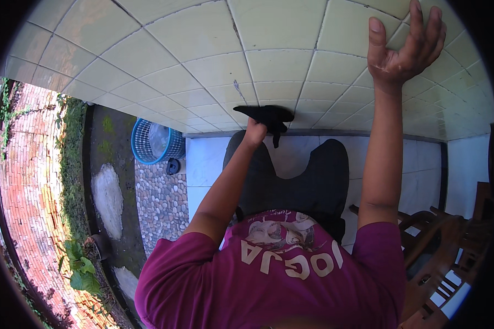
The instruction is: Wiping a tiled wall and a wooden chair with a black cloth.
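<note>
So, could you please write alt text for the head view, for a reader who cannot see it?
A bare left hand holds a crumpled black cloth before a glossy pale-yellow tiled wall, while the open, empty right hand shows at upper right. A round blue openwork plastic basket stands to the left.

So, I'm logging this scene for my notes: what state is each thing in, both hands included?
Left hand: closed on the black cloth
Right hand: open, raised, holding nothing visible
Black cloth: bunched, gripped
Tiled wall: marked by a dark streak
Blue basket: upright, open-topped
Clear plastic: crumpled, inside the basket
Plant: green, leafy
</note>
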Tool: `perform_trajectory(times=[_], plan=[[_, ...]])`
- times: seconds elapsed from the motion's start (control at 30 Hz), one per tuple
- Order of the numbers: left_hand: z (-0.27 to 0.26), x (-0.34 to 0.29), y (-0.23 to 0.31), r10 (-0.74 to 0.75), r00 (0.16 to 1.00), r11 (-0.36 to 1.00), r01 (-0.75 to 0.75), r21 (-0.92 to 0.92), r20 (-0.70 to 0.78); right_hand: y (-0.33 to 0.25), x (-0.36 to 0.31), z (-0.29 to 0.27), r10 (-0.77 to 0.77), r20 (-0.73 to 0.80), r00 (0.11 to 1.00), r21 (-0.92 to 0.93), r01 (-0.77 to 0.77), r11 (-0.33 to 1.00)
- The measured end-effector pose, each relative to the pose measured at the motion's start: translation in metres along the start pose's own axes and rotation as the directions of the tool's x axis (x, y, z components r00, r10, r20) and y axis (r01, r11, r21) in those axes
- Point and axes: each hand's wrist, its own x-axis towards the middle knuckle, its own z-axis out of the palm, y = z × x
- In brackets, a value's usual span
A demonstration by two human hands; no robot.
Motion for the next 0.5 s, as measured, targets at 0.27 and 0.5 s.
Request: perform_trajectory(times=[0.27,0.5], plan=[[0.027,0.028,0.005,0.185,0.983,0.874,-0.171,0.454,0.013,0.014,-0.005,0.006,-0.092,-0.026,0.995,-0.081,0.090,0.993],[-0.010,-0.001,-0.011,0.423,0.906,0.654,-0.293,0.698,-0.017,0.010,-0.002,0.005,-0.057,-0.032,0.998,-0.041,0.055,0.998]])
